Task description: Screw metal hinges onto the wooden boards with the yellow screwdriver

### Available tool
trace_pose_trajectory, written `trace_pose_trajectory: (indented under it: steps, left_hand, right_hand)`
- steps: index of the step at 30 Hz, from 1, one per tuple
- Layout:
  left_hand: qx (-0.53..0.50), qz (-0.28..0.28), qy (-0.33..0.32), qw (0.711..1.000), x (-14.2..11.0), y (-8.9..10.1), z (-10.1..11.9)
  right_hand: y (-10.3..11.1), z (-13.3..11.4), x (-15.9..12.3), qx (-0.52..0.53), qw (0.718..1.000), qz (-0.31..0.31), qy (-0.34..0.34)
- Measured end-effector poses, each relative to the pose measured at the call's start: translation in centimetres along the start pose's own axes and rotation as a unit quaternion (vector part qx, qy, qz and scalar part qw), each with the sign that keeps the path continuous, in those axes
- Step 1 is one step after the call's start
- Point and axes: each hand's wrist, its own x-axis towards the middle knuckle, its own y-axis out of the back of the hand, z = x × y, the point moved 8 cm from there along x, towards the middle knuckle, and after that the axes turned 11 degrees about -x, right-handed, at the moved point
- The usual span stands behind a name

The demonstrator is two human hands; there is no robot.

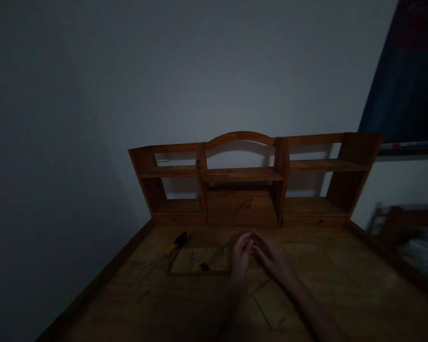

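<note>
My left hand (241,254) and my right hand (273,256) meet above the middle of a wooden desk, fingertips almost touching. Both have their fingers closed in a pinch around something small and dark, too dim to name. Beneath and beside them lies a long flat wooden board (185,260), with a small dark piece (204,267) on it. A smaller square board (274,304) rests on the desk below my right forearm. To the left lies a screwdriver (174,243) with a black and yellow handle, its shaft pointing to the lower left.
A few screws or thin metal pieces (144,265) lie by the screwdriver. Behind the desktop (342,280) stands a wooden shelf unit (242,175) against the pale wall. Raised edges (103,273) border the desk. A dark curtain or screen (406,80) hangs at the right. The room is dim.
</note>
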Motion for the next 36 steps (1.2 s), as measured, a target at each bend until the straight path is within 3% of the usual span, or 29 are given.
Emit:
trace_pose_trajectory:
  steps: [6, 16, 30, 36]
  left_hand:
    - [-0.108, 0.005, 0.096, 0.989, -0.5, 0.0, -1.5]
    - [-0.129, -0.024, 0.139, 0.982, -0.4, -0.1, -1.4]
    - [-0.048, -0.082, 0.111, 0.989, -0.6, -0.7, 0.3]
    - [0.013, -0.064, 0.041, 0.997, 0.2, -0.7, 1.0]
  right_hand:
    - [0.2, -0.9, -0.2, 0.031, 0.999, -0.016, 0.008]
    - [-0.4, -0.5, -0.1, 0.071, 0.996, -0.045, 0.010]
    - [0.2, -0.6, -0.3, 0.067, 0.997, -0.005, 0.022]
    - [0.3, -0.6, -0.3, 0.061, 0.997, 0.006, 0.039]
